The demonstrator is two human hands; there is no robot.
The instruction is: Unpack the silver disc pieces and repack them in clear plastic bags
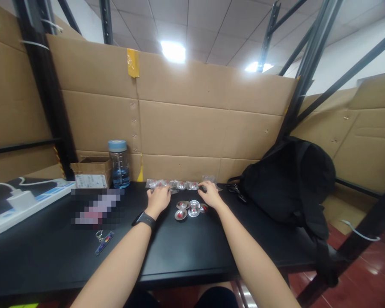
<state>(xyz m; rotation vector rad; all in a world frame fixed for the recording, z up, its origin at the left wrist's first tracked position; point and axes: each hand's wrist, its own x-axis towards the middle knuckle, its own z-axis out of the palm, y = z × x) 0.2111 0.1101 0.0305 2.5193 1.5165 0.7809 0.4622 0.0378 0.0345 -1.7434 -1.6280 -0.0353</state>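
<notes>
A row of small round metal discs with red centres, in clear plastic wrapping [181, 185], lies along the foot of the cardboard wall. My left hand [159, 197], with a dark watch [144, 220] on its wrist, rests at the left part of this row, thumb and fingers apart. At the row's right end is my right hand [211, 195], its thumb and fingers spread at the wrapping. Between the hands and closer to me, several unwrapped metal discs with red centres [180, 214] lie in a loose cluster on the black table [186, 252].
Left of my hands are a water bottle [119, 164], a small cardboard box [92, 171], a white power strip [48, 199], a blurred-out pinkish item [98, 208] and a keychain [104, 243]. A black backpack [285, 184] occupies the right side. Cardboard [186, 119] walls the back.
</notes>
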